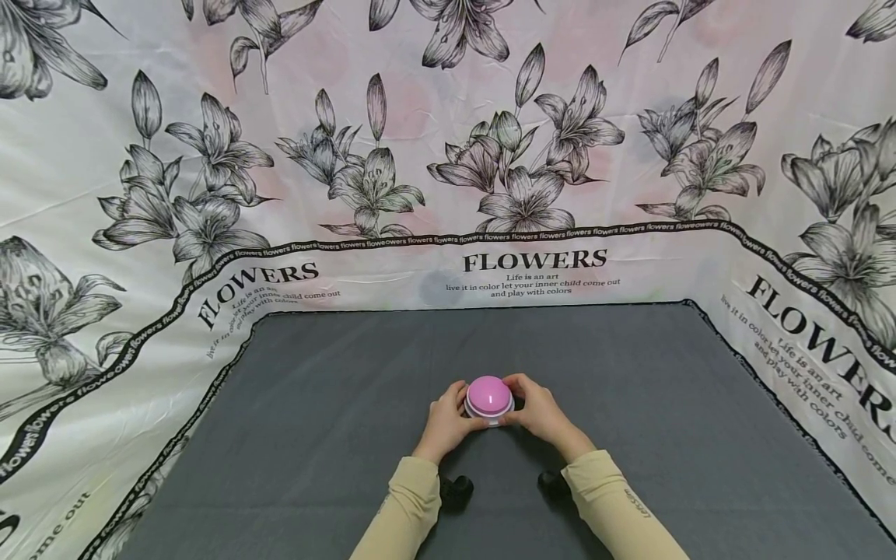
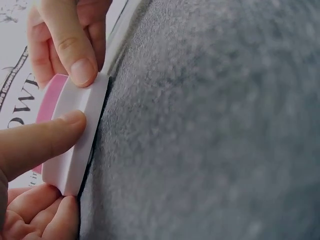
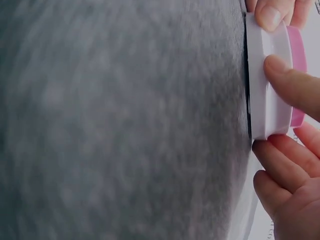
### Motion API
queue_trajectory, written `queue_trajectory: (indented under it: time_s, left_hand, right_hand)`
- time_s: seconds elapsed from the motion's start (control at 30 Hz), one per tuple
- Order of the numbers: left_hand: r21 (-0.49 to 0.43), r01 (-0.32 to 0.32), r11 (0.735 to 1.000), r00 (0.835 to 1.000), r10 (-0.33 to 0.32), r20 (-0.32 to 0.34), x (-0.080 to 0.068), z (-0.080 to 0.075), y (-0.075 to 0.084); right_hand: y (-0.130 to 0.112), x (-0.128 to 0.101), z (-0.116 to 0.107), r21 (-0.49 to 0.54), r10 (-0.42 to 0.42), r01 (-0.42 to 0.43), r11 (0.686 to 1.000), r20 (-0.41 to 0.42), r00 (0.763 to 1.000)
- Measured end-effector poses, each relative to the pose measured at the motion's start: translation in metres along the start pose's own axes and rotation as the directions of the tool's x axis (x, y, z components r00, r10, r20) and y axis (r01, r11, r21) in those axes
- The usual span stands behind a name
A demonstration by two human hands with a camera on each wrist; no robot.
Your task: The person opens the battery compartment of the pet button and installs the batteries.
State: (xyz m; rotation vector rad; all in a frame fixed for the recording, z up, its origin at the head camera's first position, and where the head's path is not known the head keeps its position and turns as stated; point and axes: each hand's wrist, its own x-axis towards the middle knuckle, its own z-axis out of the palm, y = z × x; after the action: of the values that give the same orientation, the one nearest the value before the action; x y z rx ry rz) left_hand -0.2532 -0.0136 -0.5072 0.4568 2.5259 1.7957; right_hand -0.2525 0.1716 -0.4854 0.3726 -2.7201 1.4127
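Observation:
A round push button (image 1: 489,395) with a glossy pink domed top and a white base sits flat on the grey cloth. My left hand (image 1: 446,420) holds its left side, thumb at the near edge of the base and fingers round the side. On the opposite side my right hand (image 1: 546,420) grips it the same way. In the left wrist view both thumbs press the white rim (image 2: 75,135). The right wrist view shows the white base (image 3: 267,100) resting against the cloth, with fingers (image 3: 285,165) curled at its side. The underside is hidden.
Grey cloth (image 1: 315,404) covers the table. A white cloth (image 1: 406,276) with printed flowers and lettering rises behind and along both sides. Black wrist devices (image 1: 456,493) hang under the beige sleeves (image 1: 402,505).

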Motion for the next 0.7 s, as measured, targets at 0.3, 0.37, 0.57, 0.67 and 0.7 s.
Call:
queue_trajectory:
  time_s: [0.3, 0.37, 0.57, 0.67, 0.7]
  left_hand:
    - [0.172, -0.092, 0.981, 0.996, 0.090, 0.018, -0.004, -0.021, 0.007]
    - [0.219, -0.088, 0.972, 0.996, 0.083, 0.028, -0.005, -0.027, 0.012]
    - [0.402, -0.060, 0.914, 0.997, 0.034, 0.072, -0.006, -0.047, 0.027]
    - [0.565, -0.116, 0.817, 0.993, 0.100, 0.059, -0.006, -0.056, 0.028]
    - [0.617, -0.134, 0.776, 0.990, 0.130, 0.053, -0.006, -0.059, 0.027]
  right_hand:
    - [-0.002, -0.002, -0.018, -0.086, -0.037, 0.036, 0.996, -0.006, 0.999]
    - [-0.002, -0.004, -0.025, -0.143, -0.042, 0.039, 0.989, -0.020, 0.999]
    - [-0.001, -0.012, -0.042, -0.470, -0.149, 0.108, 0.876, -0.050, 0.988]
    - [0.001, -0.017, -0.049, -0.592, -0.166, 0.116, 0.797, -0.031, 0.986]
    - [0.002, -0.019, -0.052, -0.618, -0.163, 0.115, 0.778, -0.022, 0.986]
